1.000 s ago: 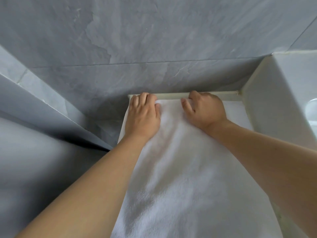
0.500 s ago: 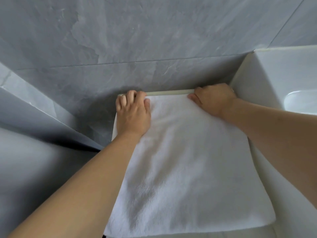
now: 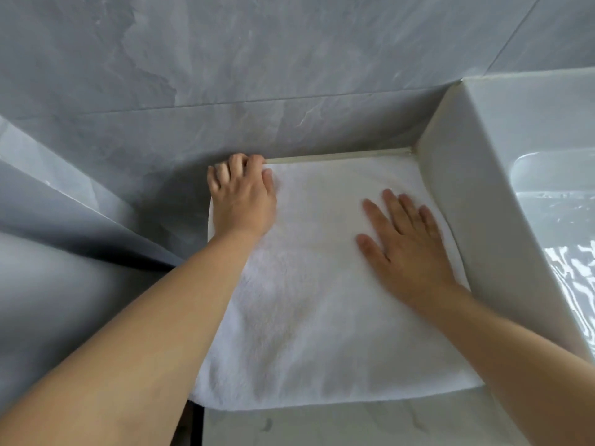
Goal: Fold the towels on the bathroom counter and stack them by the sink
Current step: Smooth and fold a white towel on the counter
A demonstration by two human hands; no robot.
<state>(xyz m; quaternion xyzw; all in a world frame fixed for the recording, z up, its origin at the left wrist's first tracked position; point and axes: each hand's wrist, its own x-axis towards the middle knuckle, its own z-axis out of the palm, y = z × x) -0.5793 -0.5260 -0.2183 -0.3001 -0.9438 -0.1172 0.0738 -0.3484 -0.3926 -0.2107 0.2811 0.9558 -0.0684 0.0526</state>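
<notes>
At the near edge, a strip of pale marbled worktop (image 3: pixel 354 423) shows below the folded front hem of one white towel (image 3: pixel 315 317), the only towel in view, which lies flat and fills the space between the worktop's left edge and the raised white side wall of the sink (image 3: pixel 476 194) on the right. Two bare forearms reach in from the near corners.

Further in, the person's right hand (image 3: pixel 409 246) lies palm-down on the right half of the towel, fingers straight and slightly spread, holding nothing and pressing the cloth flat just beside the sink wall. Farther still, the left hand (image 3: pixel 241 197) sits on the far left corner of the towel, its fingers curled over the corner where the cloth meets the grey tiled wall (image 3: pixel 289 75); whether it pinches the edge or merely pins it cannot be told for certain, though a grip on the corner looks likely.

The step in hand appears to be smoothing and squaring the laid towel. Done well, the left hand would anchor the corner while the flat right palm sweeps outward toward the edges, driving out ripples and lining the far hem along the wall joint before any further fold.

Count: one towel, one sink, two hands.
</notes>
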